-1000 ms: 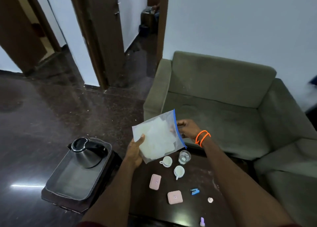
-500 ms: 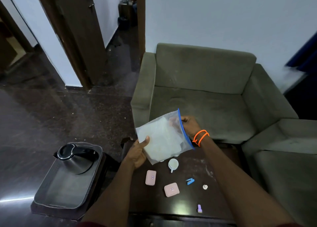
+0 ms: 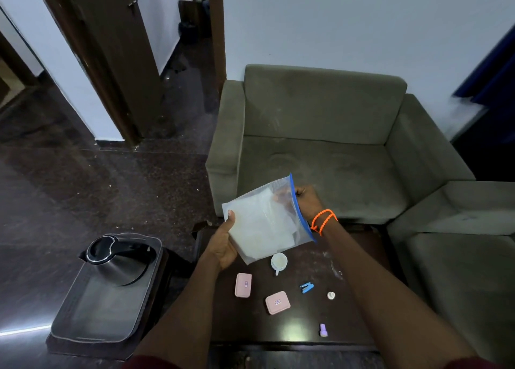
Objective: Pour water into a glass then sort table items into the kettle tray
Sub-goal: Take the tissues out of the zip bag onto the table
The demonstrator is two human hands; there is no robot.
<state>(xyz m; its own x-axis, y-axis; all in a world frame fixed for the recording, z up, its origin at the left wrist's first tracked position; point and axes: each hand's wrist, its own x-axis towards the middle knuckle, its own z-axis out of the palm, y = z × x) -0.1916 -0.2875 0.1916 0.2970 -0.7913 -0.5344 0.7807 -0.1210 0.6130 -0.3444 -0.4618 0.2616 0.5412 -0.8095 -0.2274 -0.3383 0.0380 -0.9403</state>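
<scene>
Head view puts your two hands above the far half of the dark table [image 3: 348,299], both holding one clear zip bag [image 3: 267,223] with white sheets inside. Your left hand [image 3: 223,246] grips the bag's lower corner at 9 o'clock, thumb pressed on its front face. Your right hand [image 3: 306,201] pinches the blue-zipped edge at 3 o'clock; an orange band [image 3: 323,221] circles that wrist. The bag hangs tilted, clear of the tabletop.

Just below the bag, at 6 o'clock, a small white cup [image 3: 278,261] stands on the table. Nearer you lie two pink cases [image 3: 243,284], a blue clip [image 3: 306,287], a small white cap [image 3: 330,295] and, near the table's front edge, a small purple item [image 3: 323,330].

Off the table at 9 o'clock, the kettle tray [image 3: 100,318] sits on a low dark stand, with the steel kettle [image 3: 119,260] at its far end. A grey-green sofa [image 3: 320,134] fills 12 o'clock.
</scene>
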